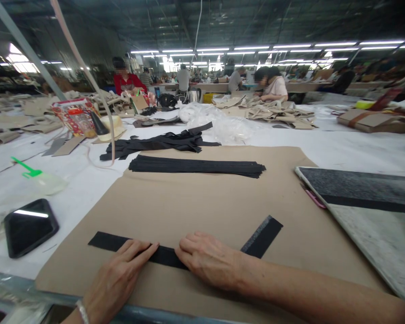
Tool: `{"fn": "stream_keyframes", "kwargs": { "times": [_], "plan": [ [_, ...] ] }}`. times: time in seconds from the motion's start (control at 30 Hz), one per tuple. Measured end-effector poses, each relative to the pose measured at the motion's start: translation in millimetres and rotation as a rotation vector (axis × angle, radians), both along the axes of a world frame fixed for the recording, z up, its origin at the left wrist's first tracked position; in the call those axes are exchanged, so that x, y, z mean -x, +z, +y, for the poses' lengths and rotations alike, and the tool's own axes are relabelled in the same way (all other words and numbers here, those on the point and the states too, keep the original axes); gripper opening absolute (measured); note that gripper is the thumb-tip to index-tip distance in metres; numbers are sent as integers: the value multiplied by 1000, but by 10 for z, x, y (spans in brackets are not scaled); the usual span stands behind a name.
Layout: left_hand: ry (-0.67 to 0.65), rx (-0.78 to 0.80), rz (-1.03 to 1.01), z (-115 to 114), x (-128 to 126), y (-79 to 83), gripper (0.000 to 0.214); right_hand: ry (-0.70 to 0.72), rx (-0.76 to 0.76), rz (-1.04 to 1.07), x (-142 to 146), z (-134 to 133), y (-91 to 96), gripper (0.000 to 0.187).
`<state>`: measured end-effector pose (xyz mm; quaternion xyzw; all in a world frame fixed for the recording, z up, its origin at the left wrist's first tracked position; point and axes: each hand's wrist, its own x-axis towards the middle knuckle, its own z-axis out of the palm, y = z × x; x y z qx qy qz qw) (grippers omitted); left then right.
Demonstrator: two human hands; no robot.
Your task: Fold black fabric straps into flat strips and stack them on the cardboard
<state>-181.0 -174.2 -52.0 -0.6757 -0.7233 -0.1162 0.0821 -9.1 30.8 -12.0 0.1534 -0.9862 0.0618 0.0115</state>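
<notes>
A black fabric strip [167, 257] lies across a brown sheet [162, 202]. Its right part passes under my right hand, and a piece [266, 236] with a greyish edge sticks out past the wrist, angled upward. My left hand [123, 263] rests on the strip with fingers stretched out, the fingertips pressing it to the sheet. Curled fingers of my right hand [209, 258] close on the strip just to the right; the fingertips are partly hidden. Farther back on the sheet is a neat stack of black strips [197, 166].
A loose heap of black strips [155, 145] lies behind the stack. A phone [31, 228] is at the left, a grey-topped board [367, 229] at the right. A hose [112, 121] hangs down near the heap. Clear plastic [216, 119] and co-workers are farther back.
</notes>
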Motion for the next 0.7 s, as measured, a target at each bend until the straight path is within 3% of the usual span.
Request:
{"fn": "stream_keyframes", "kwargs": {
  "times": [0.2, 0.47, 0.7],
  "plan": [
    [39, 86, 139, 33, -94, 50, 69, 9, -9, 37, -21, -30, -6, 21],
    [3, 111, 331, 127, -200, 134, 74, 32, -45, 33, -4, -42, 56, 17],
    [90, 2, 422, -295, 253, 22, 59, 40, -52, 46, -18, -29, 35, 11]
  ]
}}
